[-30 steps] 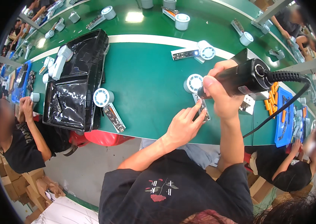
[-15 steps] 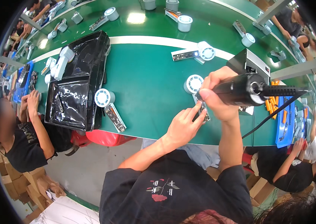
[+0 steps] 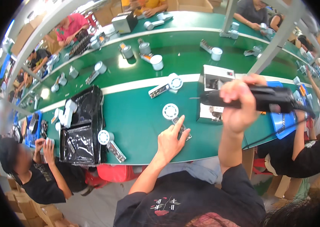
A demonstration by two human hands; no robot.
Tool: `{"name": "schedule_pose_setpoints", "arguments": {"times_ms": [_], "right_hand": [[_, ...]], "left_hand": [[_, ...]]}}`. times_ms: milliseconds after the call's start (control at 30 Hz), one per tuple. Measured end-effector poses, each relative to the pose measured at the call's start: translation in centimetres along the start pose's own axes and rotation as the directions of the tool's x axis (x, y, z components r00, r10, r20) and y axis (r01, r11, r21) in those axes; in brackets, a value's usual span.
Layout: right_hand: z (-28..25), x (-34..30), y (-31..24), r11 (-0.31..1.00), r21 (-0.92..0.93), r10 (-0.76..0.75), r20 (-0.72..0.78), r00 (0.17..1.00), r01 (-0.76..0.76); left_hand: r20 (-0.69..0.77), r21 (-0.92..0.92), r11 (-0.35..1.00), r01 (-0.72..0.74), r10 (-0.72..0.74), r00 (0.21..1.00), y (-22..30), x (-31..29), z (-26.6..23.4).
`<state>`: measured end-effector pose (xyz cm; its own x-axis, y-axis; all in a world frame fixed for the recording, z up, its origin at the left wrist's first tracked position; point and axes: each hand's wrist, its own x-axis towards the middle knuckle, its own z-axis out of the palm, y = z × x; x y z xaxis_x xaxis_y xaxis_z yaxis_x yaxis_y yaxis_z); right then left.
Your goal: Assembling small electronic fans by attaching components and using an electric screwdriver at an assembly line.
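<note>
My right hand [image 3: 239, 100] is wrapped around a black electric screwdriver [image 3: 266, 99], raised above the table, its thin bit pointing left. A cable runs from its rear end. My left hand [image 3: 170, 143] lies with index finger and thumb stretched and spread over the open handle of a light-blue handheld fan [image 3: 170, 111]. The circuit board in that handle [image 3: 185, 132] is partly hidden under the fingers. Behind the screwdriver's front end stands a silver and black box-shaped device [image 3: 216, 72]. Another fan with its handle open [image 3: 160, 90] lies farther back.
To the left, a black plastic-lined tray [image 3: 82, 145] has fans on its edge, and another open fan [image 3: 106, 137] lies beside it. More fans sit on the green belt [image 3: 182, 62] behind. A blue bin [image 3: 283, 123] is at right. Co-workers sit on both sides and across.
My right hand has lifted the screwdriver off the fan, and its bit has swung to point left. My left hand stays at the fan. The head view has tilted up.
</note>
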<state>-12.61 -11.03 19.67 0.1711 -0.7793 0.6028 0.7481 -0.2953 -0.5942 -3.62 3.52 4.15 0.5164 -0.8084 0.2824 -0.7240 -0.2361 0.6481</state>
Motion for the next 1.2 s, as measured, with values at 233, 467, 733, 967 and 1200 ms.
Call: {"name": "schedule_pose_setpoints", "arguments": {"times_ms": [233,467,733,967,1200], "right_hand": [[-7.2,3.5,-5.0,0.948,0.025,-0.308,-0.167,0.937,0.316],[-11.1,6.1,-6.5,0.942,0.095,-0.282,-0.294,0.913,0.322],[-13.8,7.0,-8.0,0.929,0.018,-0.333,-0.393,0.857,0.37],[-15.0,6.7,-9.1,0.894,-0.045,-0.41,-0.485,0.773,0.446],[-15.1,7.6,-8.2,0.894,-0.103,-0.416,-0.552,0.722,0.437]], "left_hand": [[0.09,-0.042,0.981,0.191,-0.187,0.978,0.3,0.4,0.5],[-0.045,-0.092,0.996,-0.009,0.004,0.999,5.3,7.5,-7.2],[0.133,0.399,0.82,-0.41,0.391,0.911,-0.8,35.3,-2.0],[0.471,0.573,0.589,-0.571,0.333,0.817,-14.0,46.2,7.0],[0.364,0.519,0.594,-0.614,0.496,0.788,1.1,45.6,11.5]]}}
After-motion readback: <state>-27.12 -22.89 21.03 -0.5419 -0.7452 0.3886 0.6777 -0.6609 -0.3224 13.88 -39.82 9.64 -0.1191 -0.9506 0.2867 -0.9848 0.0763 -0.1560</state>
